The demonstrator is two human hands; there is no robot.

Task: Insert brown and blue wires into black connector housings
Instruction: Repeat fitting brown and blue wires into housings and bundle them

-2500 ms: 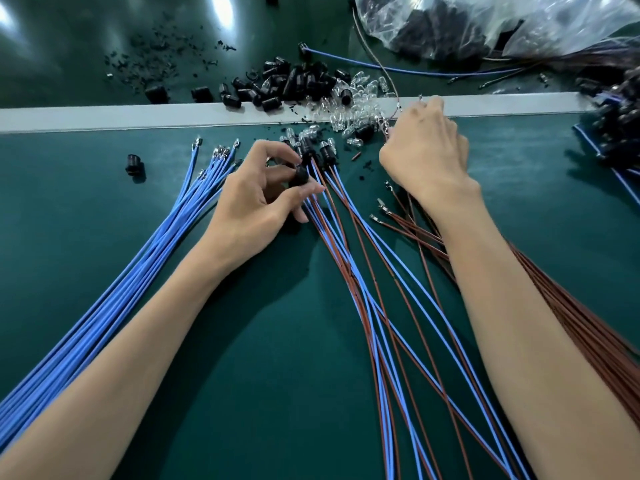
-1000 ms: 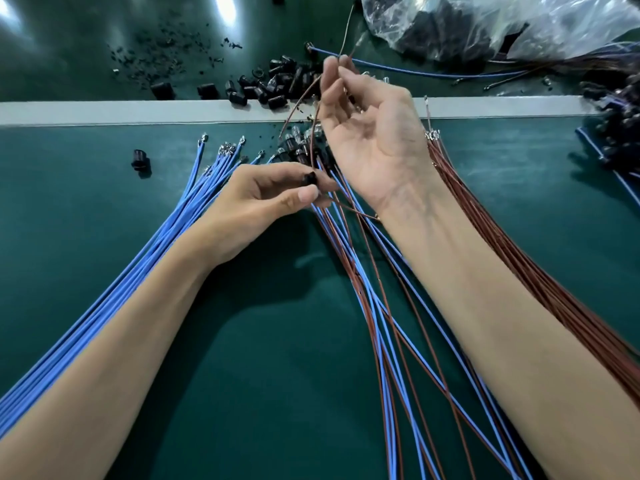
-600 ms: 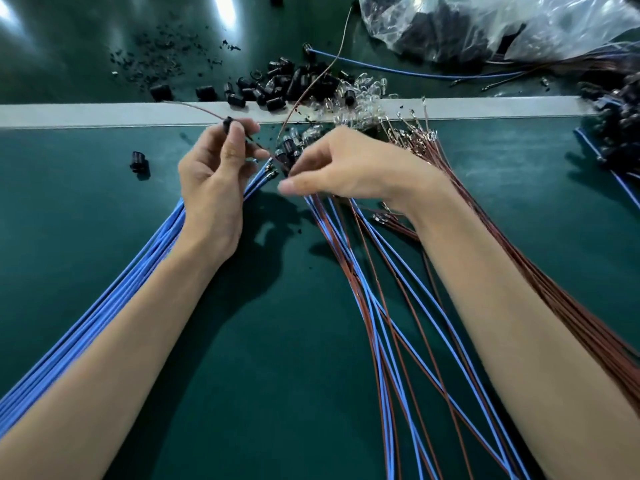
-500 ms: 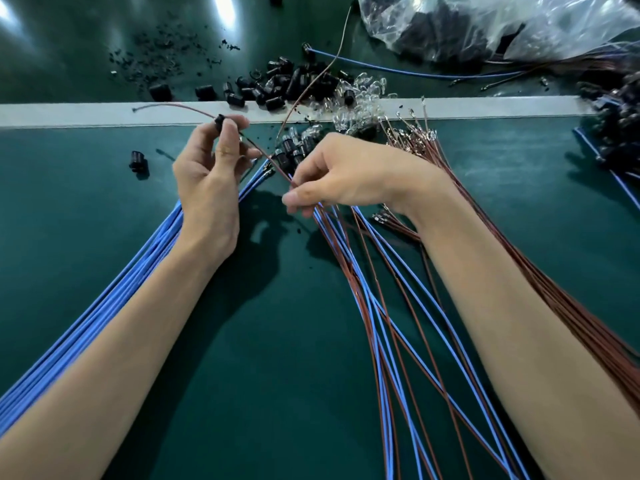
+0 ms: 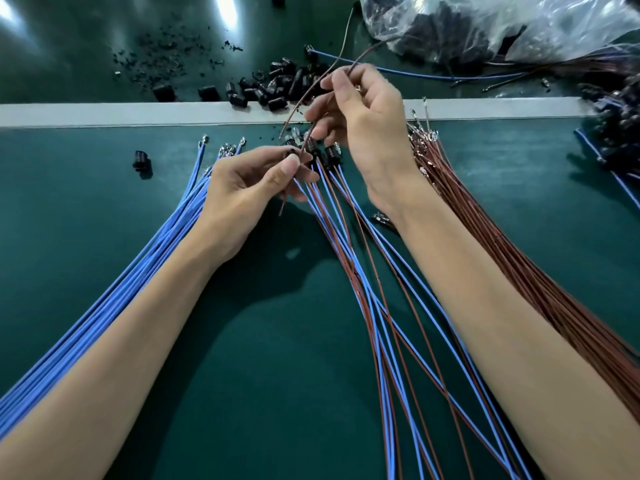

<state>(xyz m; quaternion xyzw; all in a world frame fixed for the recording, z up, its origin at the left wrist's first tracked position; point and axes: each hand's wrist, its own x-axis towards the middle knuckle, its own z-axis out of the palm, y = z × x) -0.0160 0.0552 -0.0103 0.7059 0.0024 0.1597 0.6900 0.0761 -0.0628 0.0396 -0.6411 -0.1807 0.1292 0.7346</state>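
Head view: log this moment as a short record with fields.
left hand: pinches a black connector housing
right hand: holds a brown wire leading down toward that housing
table left: blue wire bundle
table right: brown wire bundle
beyond the white strip: loose black housings, plastic bag

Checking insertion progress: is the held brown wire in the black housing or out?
Probably in: brown wire runs from right hand to the housing left hand pinches, emerging below; seating hidden.

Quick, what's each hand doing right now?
Left hand: pinches a black connector housing.
Right hand: pinches a brown wire.
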